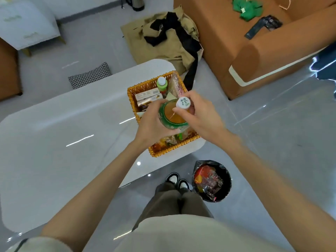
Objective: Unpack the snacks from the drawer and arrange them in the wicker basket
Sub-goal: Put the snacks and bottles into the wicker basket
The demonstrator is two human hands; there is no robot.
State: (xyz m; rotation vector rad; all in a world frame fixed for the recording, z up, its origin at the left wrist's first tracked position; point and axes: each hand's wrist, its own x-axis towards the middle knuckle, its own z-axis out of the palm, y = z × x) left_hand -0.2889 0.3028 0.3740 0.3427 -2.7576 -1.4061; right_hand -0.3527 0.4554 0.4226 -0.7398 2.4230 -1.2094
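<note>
A wicker basket [173, 149] stands at the right end of the white table [63, 142]. Inside it are a green bottle with a white cap [161, 84], snack boxes [148, 96] and wrapped snack packs [177, 83]. Above the basket I hold an orange drink bottle with a green label [172, 118] upright. My left hand [154, 122] grips the bottle's body from the left. My right hand [198, 113] pinches its neck just below the white cap [183, 103]. The drawer is not in view.
A black-lined bin [211, 180] with wrappers stands on the floor by my feet. A tan bag with black straps [169, 39] lies beyond the table. An orange sofa [263, 48] fills the upper right. A checked cushion [90, 75] lies on the floor.
</note>
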